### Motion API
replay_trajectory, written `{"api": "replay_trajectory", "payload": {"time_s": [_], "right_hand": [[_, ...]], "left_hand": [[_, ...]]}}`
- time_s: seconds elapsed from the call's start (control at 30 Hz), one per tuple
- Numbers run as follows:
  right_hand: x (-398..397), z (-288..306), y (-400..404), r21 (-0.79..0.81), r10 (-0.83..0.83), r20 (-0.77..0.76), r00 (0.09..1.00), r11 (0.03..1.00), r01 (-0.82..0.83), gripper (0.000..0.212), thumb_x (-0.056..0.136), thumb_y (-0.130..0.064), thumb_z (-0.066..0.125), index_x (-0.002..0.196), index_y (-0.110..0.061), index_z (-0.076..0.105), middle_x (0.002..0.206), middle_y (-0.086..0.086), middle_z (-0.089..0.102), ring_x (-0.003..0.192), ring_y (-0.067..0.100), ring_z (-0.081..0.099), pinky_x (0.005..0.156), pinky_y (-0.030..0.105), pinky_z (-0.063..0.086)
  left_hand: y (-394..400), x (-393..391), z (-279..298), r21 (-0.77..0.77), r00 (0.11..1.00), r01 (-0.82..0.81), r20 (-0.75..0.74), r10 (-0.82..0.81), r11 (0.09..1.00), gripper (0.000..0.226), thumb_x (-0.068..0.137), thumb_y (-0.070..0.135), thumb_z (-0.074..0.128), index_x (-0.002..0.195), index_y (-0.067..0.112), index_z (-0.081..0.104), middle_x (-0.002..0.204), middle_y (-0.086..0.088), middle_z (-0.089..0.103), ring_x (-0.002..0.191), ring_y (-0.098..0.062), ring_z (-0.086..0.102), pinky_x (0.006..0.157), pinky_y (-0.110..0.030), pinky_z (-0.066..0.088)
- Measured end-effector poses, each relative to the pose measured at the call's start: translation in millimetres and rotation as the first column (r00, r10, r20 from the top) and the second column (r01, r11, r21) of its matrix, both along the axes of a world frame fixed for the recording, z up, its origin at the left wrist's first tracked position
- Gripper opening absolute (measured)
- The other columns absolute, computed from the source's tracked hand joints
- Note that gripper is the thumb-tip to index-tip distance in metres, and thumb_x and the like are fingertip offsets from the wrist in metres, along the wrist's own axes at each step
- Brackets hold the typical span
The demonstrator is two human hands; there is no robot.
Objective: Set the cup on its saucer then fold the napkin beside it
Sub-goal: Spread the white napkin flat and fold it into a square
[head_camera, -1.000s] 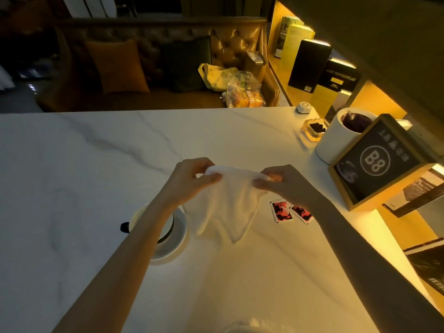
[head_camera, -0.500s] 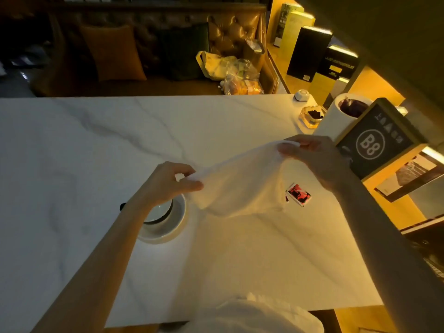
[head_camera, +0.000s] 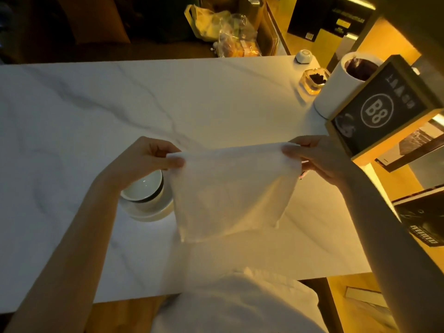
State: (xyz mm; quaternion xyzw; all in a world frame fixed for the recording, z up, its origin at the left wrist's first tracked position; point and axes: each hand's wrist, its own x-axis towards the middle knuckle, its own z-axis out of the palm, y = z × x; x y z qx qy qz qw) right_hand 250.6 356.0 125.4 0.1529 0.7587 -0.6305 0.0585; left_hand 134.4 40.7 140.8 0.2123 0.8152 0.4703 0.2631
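A white napkin (head_camera: 230,191) hangs spread out above the marble table (head_camera: 72,116), held taut along its top edge. My left hand (head_camera: 144,159) pinches its left corner and my right hand (head_camera: 319,157) pinches its right corner. Under my left hand a white cup (head_camera: 144,187) with a dark band stands on its white saucer (head_camera: 149,211). The napkin's left edge covers part of the saucer. The cup looks empty.
A framed "B8" sign (head_camera: 382,109) stands at the right edge, close behind my right hand. Behind it are a white cylinder holder (head_camera: 336,92), an amber glass dish (head_camera: 314,80) and a small white knob (head_camera: 304,56). A sofa with bags (head_camera: 223,27) lies beyond the far edge.
My hands have pulled apart and lifted the napkin, so it went from bunched to spread flat and hanging. It now hides the small red packets on the table.
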Motion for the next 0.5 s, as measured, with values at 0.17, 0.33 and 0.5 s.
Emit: {"api": "replay_trajectory", "payload": {"time_s": [0.17, 0.33, 0.5], "right_hand": [[-40.1, -45.3, -1.8, 0.217, -0.145, 0.048, 0.988, 0.967, 0.131, 0.01, 0.081, -0.009, 0.063, 0.087, -0.003, 0.069, 0.077, 0.012, 0.065, 0.066, 0.019, 0.06, 0.064, 0.031, 0.053], [-73.4, -87.7, -0.2, 0.38, -0.127, 0.052, 0.991, 0.92, 0.098, 0.019, 0.084, -0.016, 0.061, 0.095, -0.003, 0.068, 0.086, 0.007, 0.063, 0.074, 0.017, 0.055, 0.071, 0.028, 0.038], [-100.3, -116.4, 3.1, 0.437, -0.149, 0.07, 0.986, 0.894, 0.104, 0.022, 0.087, -0.018, 0.057, 0.1, -0.004, 0.067, 0.102, 0.013, 0.068, 0.087, 0.018, 0.054, 0.08, 0.03, 0.041]], "left_hand": [[28.9, -35.6, -60.8, -0.224, 0.981, -0.134, -0.165, 0.098, 0.965, 0.004, 0.079, 0.014, 0.067, 0.076, 0.016, 0.069, 0.069, -0.003, 0.065, 0.07, -0.015, 0.057, 0.07, -0.026, 0.039], [48.8, -57.4, -101.7, -0.311, 0.934, -0.256, -0.324, 0.15, 0.915, 0.015, 0.08, 0.01, 0.063, 0.092, 0.002, 0.07, 0.087, -0.018, 0.071, 0.083, -0.028, 0.062, 0.071, -0.024, 0.038], [55.5, -81.1, -132.4, -0.343, 0.907, -0.284, -0.398, 0.135, 0.896, 0.014, 0.081, 0.01, 0.06, 0.086, 0.001, 0.07, 0.08, -0.02, 0.07, 0.073, -0.031, 0.062, 0.064, -0.025, 0.039]]}}
